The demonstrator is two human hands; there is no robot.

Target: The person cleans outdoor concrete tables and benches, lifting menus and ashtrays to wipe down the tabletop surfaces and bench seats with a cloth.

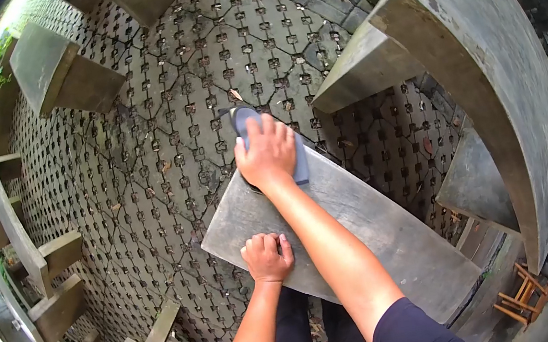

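My right hand (265,155) lies palm down over a bluish-grey folded cloth (301,160) at the far end of a grey stone bench (371,227). The cloth's far part extends past the fingertips and shows a dark edge; it is slightly blurred, and most of its middle is hidden under the hand. My left hand (267,258) rests in a loose fist at the near left edge of the same bench, its fingers curled in and nothing visible in them.
A large curved stone table (471,41) rises on the right. Another stone seat (46,69) stands at upper left, with slatted benches (27,238) along the left side. Paving with square holes (163,116) covers the ground. A small wooden stool (522,297) is at lower right.
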